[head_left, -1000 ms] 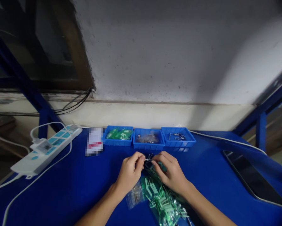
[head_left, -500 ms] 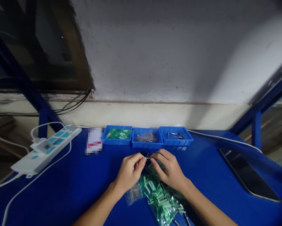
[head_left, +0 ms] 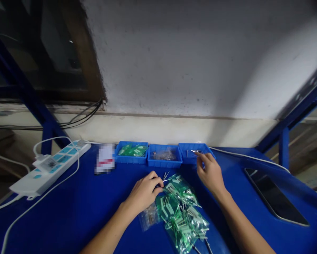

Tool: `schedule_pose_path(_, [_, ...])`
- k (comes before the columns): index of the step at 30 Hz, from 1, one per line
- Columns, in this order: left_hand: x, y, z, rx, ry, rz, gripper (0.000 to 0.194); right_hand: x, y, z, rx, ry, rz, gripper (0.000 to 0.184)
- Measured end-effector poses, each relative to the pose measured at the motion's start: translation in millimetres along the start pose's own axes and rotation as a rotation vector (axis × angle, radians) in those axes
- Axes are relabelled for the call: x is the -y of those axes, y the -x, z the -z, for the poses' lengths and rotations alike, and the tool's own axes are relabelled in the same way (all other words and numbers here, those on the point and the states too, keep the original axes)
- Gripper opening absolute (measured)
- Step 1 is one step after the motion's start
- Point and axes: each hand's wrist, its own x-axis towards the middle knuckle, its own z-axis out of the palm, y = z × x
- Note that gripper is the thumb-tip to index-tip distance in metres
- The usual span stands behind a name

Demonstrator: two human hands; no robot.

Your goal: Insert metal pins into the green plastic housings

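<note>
My left hand (head_left: 147, 188) is closed, thumb and forefinger pinched on a thin metal pin (head_left: 166, 180). A few more metal pins (head_left: 166, 174) show just beyond its fingertips. My right hand (head_left: 210, 173) reaches over the front of the right blue tray (head_left: 185, 159), its index finger stretched toward bent metal rods (head_left: 192, 151) inside, thumb lower and apart. Whether a fingertip touches a rod is hard to see. Between my arms lie several green plastic bags (head_left: 183, 225) with pale strips and metal pins. Beside my left wrist is a small clear bag (head_left: 149, 217) of brownish parts.
At the back stand a blue tray of green bags (head_left: 132, 162) and a middle blue tray with clear bags (head_left: 165, 164). A white power strip (head_left: 46, 173) with cables lies left, near a blurred white packet (head_left: 105, 155). A dark phone (head_left: 276, 197) lies right.
My right hand has left my left hand and moved up and right to the right tray, uncovering more green bags. My left hand stays almost in place, still pinching.
</note>
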Motion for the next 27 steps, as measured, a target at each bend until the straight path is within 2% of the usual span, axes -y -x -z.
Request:
schedule_pose_path(4, [7.1, -3.3, 3.5, -0.09, 0.076, 0.0, 0.012, 37.5, 18.7, -7.4, 0.247, -0.213, 0.182, 0.036])
schedule_pose_path(8, [11.6, -6.2, 8.4, -0.297, 0.16, 0.019, 0.013, 62.4, 32.8, -11.8, 0.353, -0.384, 0.268, 0.03])
schedule_pose_path(10, [9.7, -6.2, 9.4, -0.37, 0.204, 0.01, 0.014, 65.3, 35.3, -13.2, 0.36, -0.448, 0.266, 0.026])
schedule_pose_path(13, [3.1, -4.1, 8.2, -0.421, 0.242, -0.03, 0.015, 62.0, 34.5, -13.3, 0.296, -0.518, 0.227, 0.02])
schedule_pose_path(17, [-4.7, -0.8, 4.1, -0.403, 0.247, -0.057, 0.023, 58.5, 32.8, -7.6, 0.176, -0.668, 0.199, 0.022])
schedule_pose_path(20, [-6.3, -0.4, 0.8, -0.393, 0.264, -0.055, 0.031, 63.3, 34.5, -2.4, 0.146, -0.718, 0.213, 0.024])
schedule_pose_path(25, [-5.1, -1.9, -5.3, -0.394, 0.284, -0.038, 0.036, 77.1, 38.9, -3.1, 0.229, -0.541, 0.3, 0.011])
schedule_pose_path(27, [-5.4, -2.3, -7.2, -0.389, 0.277, -0.034, 0.036, 80.2, 39.8, -6.5, 0.263, -0.437, 0.32, 0.017])
